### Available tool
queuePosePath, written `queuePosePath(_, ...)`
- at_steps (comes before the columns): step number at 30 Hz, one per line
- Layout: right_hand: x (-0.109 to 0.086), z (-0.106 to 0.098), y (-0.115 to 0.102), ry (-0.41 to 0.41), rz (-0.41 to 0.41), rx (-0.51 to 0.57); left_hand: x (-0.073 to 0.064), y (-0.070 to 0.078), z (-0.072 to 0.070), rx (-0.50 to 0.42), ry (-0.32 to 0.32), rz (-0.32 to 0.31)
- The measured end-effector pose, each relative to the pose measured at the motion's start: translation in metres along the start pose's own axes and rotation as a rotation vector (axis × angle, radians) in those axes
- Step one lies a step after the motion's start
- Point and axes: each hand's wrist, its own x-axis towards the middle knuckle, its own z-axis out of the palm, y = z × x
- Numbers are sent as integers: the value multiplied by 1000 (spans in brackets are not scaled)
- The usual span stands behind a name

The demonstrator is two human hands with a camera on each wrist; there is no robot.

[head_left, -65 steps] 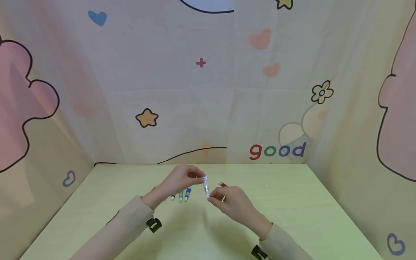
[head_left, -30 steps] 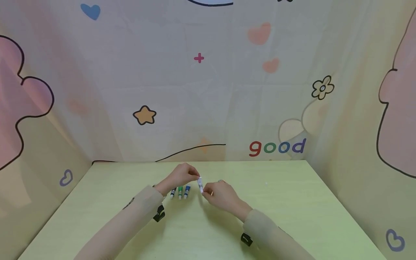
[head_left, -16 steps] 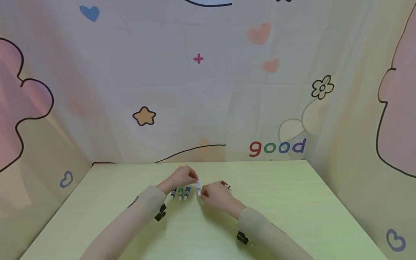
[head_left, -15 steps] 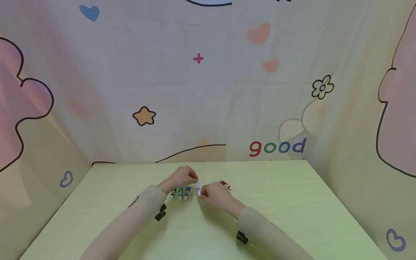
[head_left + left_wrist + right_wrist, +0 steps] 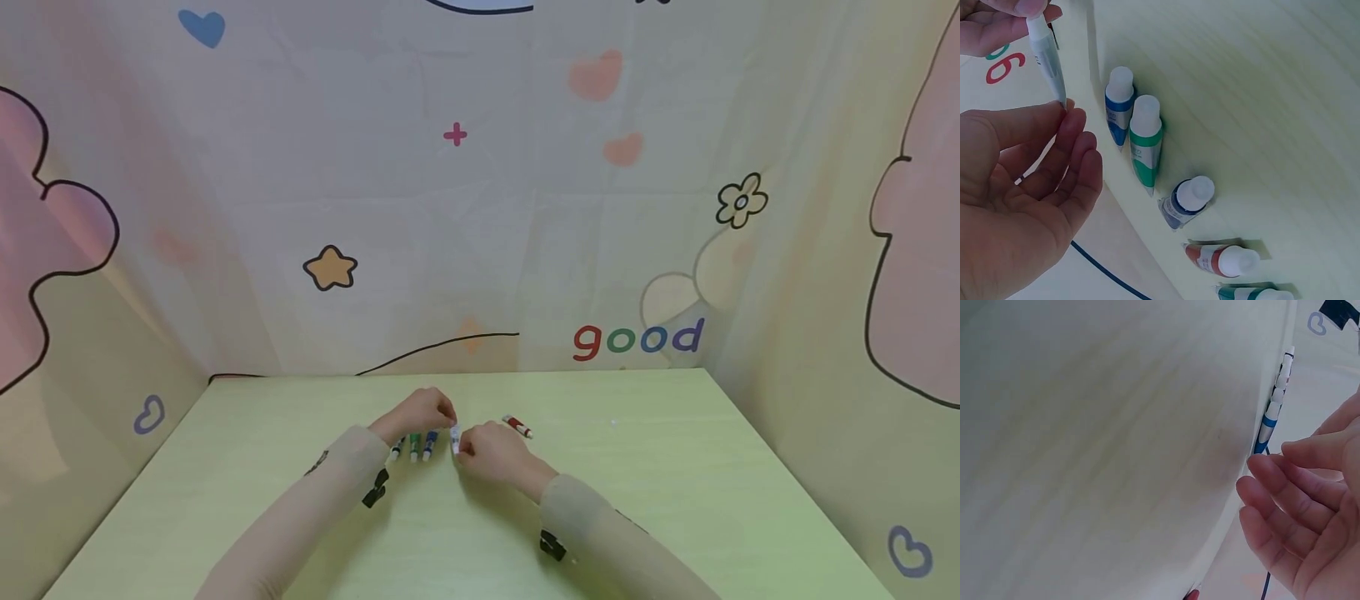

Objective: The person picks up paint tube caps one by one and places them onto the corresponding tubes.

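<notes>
A small white paint tube (image 5: 455, 439) is slung low between the two hands, capped end toward the right hand. My left hand (image 5: 422, 410) pinches its flat tail between thumb and fingertips. My right hand (image 5: 495, 454) has its thumb and finger at the white cap; in the left wrist view its fingertips overlap the cap. The right wrist view shows those thumb and index tips together, with the tube hidden. Left of the white tube lie a blue paint tube (image 5: 430, 446), a green paint tube (image 5: 415, 447) and a dark blue paint tube (image 5: 1180, 203), caps toward me.
Further along the row, a reddish-brown tube (image 5: 1210, 257) and a dark green tube (image 5: 1244, 292) show in the left wrist view. A red tube (image 5: 517, 426) lies beyond the right hand. The pale table (image 5: 675, 517) meets a printed cloth backdrop (image 5: 480, 250).
Both hands have come down and left with the white tube, to beside the blue tube. The red tube, earlier mostly behind the right hand, now shows fully.
</notes>
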Motion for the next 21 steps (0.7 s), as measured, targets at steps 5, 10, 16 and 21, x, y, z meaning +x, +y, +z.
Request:
queuePosePath(5,2,4,0,-18,20,9,2,-2,2,32,-24,-10)
queuePosePath(10,5,5,0,-47,52,8,2,-3,5,62,-29,-28)
queuePosePath(16,10,5,0,-71,62,0,1,-2,2,92,-30,-38)
queuePosePath(21,12,5,0,-90,65,-33,2,-4,3,101,-41,-32)
